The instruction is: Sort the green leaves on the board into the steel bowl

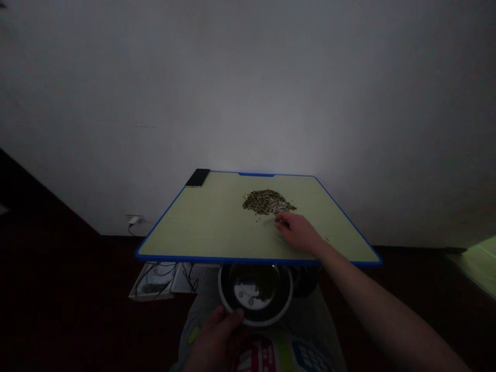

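My right hand [296, 230] is closed over the board, its fingers pinching a pair of thin metal tweezers [269, 221], whose tips point left. Just beyond them a spread-out pile of small green-brown beans or seeds [263, 201] lies on the pale board [201, 222] with a blue edge. Below the board's near edge, my left hand [220, 330] grips the rim of a round metal bowl [267, 321], thumb on top. The bowl rests at my lap, and some of the same small beans [265, 287] lie inside it. The fingers under the bowl are hidden.
A black phone [198, 177] lies at the board's far left corner. A small dark speck [327, 238] is right of my right hand. Behind stands a grey wall [248, 93] with a plugged-in charger [134, 220]. Under the board is a white box [155, 281] with cables.
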The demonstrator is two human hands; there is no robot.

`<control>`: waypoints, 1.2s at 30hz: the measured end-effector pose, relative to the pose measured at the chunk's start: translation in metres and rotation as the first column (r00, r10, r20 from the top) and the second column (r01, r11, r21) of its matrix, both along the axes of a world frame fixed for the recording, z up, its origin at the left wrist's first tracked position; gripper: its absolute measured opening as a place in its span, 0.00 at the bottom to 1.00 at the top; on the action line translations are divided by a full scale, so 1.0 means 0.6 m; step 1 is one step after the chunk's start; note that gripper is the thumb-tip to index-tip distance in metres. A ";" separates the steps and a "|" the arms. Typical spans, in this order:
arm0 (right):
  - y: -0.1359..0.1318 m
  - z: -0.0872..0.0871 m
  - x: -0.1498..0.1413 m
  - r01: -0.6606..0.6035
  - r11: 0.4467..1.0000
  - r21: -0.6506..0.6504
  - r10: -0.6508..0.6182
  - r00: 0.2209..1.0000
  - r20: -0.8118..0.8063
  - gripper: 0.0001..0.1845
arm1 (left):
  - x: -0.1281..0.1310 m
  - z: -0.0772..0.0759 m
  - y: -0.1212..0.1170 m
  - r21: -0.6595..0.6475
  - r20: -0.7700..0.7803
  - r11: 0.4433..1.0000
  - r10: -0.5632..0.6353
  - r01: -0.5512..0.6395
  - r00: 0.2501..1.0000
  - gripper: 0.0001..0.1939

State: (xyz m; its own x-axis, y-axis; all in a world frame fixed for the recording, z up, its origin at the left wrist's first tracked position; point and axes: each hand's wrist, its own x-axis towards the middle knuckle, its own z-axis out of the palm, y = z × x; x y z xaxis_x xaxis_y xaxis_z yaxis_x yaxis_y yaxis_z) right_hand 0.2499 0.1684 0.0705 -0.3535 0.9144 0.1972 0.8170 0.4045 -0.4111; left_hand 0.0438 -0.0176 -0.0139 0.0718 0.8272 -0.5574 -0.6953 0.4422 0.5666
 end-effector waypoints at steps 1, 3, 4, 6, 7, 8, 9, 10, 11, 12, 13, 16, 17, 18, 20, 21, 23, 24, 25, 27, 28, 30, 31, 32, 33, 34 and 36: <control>0.008 0.000 0.007 0.034 0.999 0.013 -0.034 0.999 0.041 0.10 | 0.000 0.000 0.000 -0.003 -0.002 1.000 -0.001 0.001 1.000 0.17; 0.022 -0.002 0.016 0.075 0.997 0.031 -0.078 0.990 0.114 0.11 | 0.000 -0.001 0.000 -0.006 0.006 1.000 -0.011 0.011 1.000 0.18; 0.028 -0.003 0.018 0.081 0.996 0.040 -0.086 0.987 0.138 0.11 | 0.000 -0.001 0.000 -0.008 0.009 1.000 -0.018 0.018 1.000 0.17; 0.038 -0.005 0.017 0.079 0.995 0.058 -0.088 0.982 0.169 0.11 | 0.001 -0.002 0.000 -0.013 0.013 1.000 -0.027 0.027 1.000 0.16; 0.042 -0.006 0.015 0.078 0.995 0.067 -0.089 0.980 0.178 0.11 | 0.001 -0.002 0.000 -0.013 0.015 1.000 -0.025 0.026 1.000 0.15; 0.047 -0.006 0.012 0.080 0.994 0.075 -0.093 0.978 0.188 0.11 | 0.002 -0.001 0.000 -0.010 0.019 1.000 -0.022 0.023 1.000 0.15; 0.052 -0.007 0.008 0.082 0.993 0.082 -0.097 0.976 0.196 0.11 | 0.002 -0.001 0.000 -0.004 0.024 1.000 -0.019 0.019 1.000 0.15; 0.056 -0.007 0.004 0.082 0.993 0.087 -0.098 0.974 0.203 0.11 | 0.002 -0.002 0.000 0.003 0.028 1.000 -0.015 0.014 1.000 0.15; 0.060 -0.007 0.000 0.081 0.993 0.089 -0.098 0.973 0.208 0.11 | 0.002 -0.002 -0.001 0.009 0.027 1.000 -0.011 0.011 1.000 0.15; 0.064 -0.007 -0.004 0.080 0.993 0.088 -0.097 0.972 0.212 0.11 | 0.002 -0.003 -0.001 0.013 0.022 1.000 -0.009 0.009 1.000 0.16; 0.068 -0.006 -0.008 0.078 0.993 0.086 -0.095 0.972 0.214 0.11 | 0.002 -0.005 -0.001 0.011 0.019 1.000 -0.009 0.009 1.000 0.16; 0.076 -0.005 -0.019 0.074 0.994 0.079 -0.090 0.971 0.221 0.11 | 0.001 -0.008 0.000 -0.007 0.027 1.000 -0.013 0.014 1.000 0.17; 0.078 -0.004 -0.022 0.075 0.994 0.076 -0.090 0.970 0.224 0.11 | 0.001 -0.008 0.000 -0.008 0.036 1.000 -0.013 0.014 0.999 0.17; 0.078 -0.004 -0.024 0.078 0.994 0.074 -0.093 0.969 0.228 0.11 | 0.001 -0.008 0.000 -0.005 0.046 1.000 -0.012 0.012 0.999 0.16; 0.078 -0.002 -0.027 0.085 0.994 0.073 -0.100 0.967 0.235 0.12 | 0.001 -0.004 0.001 0.013 0.073 1.000 -0.016 0.015 0.997 0.14; 0.077 -0.002 -0.027 0.088 0.993 0.075 -0.103 0.967 0.234 0.12 | 0.001 -0.002 0.000 0.021 0.088 1.000 -0.018 0.016 0.996 0.14; 0.075 -0.002 -0.025 0.090 0.993 0.081 -0.107 0.968 0.227 0.12 | 0.001 0.002 0.000 0.018 0.098 1.000 -0.021 0.019 0.995 0.13; 0.075 -0.002 -0.022 0.092 0.992 0.083 -0.108 0.969 0.223 0.12 | 0.001 0.003 0.000 0.015 0.092 1.000 -0.019 0.018 0.996 0.14; 0.075 -0.002 -0.020 0.096 0.992 0.084 -0.112 0.970 0.218 0.12 | 0.001 0.003 0.000 0.011 0.081 1.000 -0.015 0.014 0.997 0.14; 0.076 -0.004 -0.014 0.106 0.991 0.087 -0.122 0.970 0.211 0.12 | 0.002 0.002 -0.001 0.009 0.059 1.000 -0.009 0.008 0.998 0.14; 0.077 -0.005 -0.011 0.107 0.990 0.090 -0.123 0.970 0.209 0.12 | 0.002 0.001 -0.001 0.010 0.052 1.000 -0.006 0.006 0.999 0.14; 0.081 -0.007 -0.007 0.107 0.990 0.090 -0.124 0.970 0.207 0.12 | 0.002 -0.001 -0.001 0.011 0.044 1.000 -0.004 0.004 0.999 0.13; 0.083 -0.008 -0.006 0.107 0.990 0.090 -0.124 0.971 0.206 0.11 | 0.002 -0.002 -0.001 0.011 0.044 1.000 -0.005 0.004 0.999 0.12; 0.084 -0.009 -0.005 0.105 0.990 0.091 -0.122 0.971 0.206 0.11 | 0.002 -0.003 -0.001 0.009 0.045 1.000 -0.006 0.005 0.999 0.12; 0.086 -0.009 -0.005 0.102 0.990 0.093 -0.120 0.971 0.207 0.11 | 0.001 -0.004 -0.001 0.002 0.046 1.000 -0.009 0.008 0.999 0.13; 0.086 -0.010 -0.005 0.099 0.990 0.099 -0.118 0.971 0.210 0.11 | 0.001 -0.005 0.000 -0.006 0.045 1.000 -0.013 0.013 0.999 0.13; 0.087 -0.010 -0.007 0.092 0.990 0.107 -0.114 0.969 0.218 0.11 | 0.000 -0.006 0.000 -0.010 0.038 1.000 -0.019 0.019 0.999 0.15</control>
